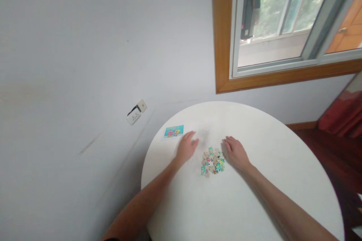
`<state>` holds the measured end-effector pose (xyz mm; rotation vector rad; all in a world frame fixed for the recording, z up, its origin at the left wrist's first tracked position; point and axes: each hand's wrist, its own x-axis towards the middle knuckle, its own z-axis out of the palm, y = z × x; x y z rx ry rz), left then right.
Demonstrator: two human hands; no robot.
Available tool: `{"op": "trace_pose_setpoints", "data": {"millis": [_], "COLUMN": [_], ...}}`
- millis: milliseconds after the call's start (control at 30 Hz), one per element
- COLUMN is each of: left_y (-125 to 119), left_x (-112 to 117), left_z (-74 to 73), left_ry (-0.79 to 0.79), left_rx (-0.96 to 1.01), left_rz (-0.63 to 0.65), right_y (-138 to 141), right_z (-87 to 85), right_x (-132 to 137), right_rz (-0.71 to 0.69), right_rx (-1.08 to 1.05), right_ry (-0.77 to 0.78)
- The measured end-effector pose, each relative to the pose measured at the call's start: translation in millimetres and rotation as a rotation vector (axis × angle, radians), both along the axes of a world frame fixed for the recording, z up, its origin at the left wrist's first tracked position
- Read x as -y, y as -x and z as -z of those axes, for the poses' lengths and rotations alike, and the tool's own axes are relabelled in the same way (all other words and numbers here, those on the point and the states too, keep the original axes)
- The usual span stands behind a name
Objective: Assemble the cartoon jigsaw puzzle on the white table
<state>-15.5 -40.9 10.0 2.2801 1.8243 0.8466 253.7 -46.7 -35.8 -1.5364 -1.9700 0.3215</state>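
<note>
A small heap of colourful jigsaw pieces lies on a round white table. My left hand rests flat on the table just left of the heap, fingers stretched out and slightly blurred, holding nothing. On the right edge of the heap my right hand lies palm down, its fingers extended and touching the pieces. A small blue picture card lies on the table beyond my left hand.
A grey wall stands behind the table, with a white wall socket low on it. A wood-framed window is at the upper right. Dark wooden floor and a red object lie to the right.
</note>
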Motion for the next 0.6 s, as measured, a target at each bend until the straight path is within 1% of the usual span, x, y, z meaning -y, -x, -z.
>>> {"op": "trace_pose_setpoints", "data": {"millis": [67,133,167,200,233,300,400,467,533,600], "left_y": [47,86,101,112,119,126,120,106,84,53], "left_x": [-25,-43,-50,-55,-58,-65,-72,-73,-68,-57], "left_z": [-7.8,-13.0,-14.5,-15.2,-15.6,-15.8,-16.5,-17.6,-19.9,-24.2], "left_ry": [0.022,0.099,0.146,0.19,0.216,0.239,0.198,0.116,0.039,-0.133], "left_rx": [-0.09,-0.155,-0.17,-0.17,-0.163,-0.146,-0.018,0.06,0.092,0.206], "left_rz": [-0.248,-0.471,-0.548,-0.583,-0.571,-0.514,-0.381,-0.319,-0.273,-0.163], "right_y": [0,1,2,2,3,4,4,3,2,2], "right_z": [-1.1,-3.7,-5.2,-6.7,-8.1,-10.7,-14.0,-15.4,-16.1,-16.6], "right_x": [-1,-2,-1,-1,-1,0,0,0,-2,-3], "right_rz": [0.002,0.005,0.005,0.007,0.009,0.017,0.031,0.029,0.022,0.03], "right_rx": [-0.009,-0.013,-0.015,-0.017,-0.02,-0.028,-0.058,-0.094,-0.144,-0.226], "right_ry": [0.002,0.002,0.001,0.0,-0.001,-0.001,0.003,0.003,0.001,0.0]}}
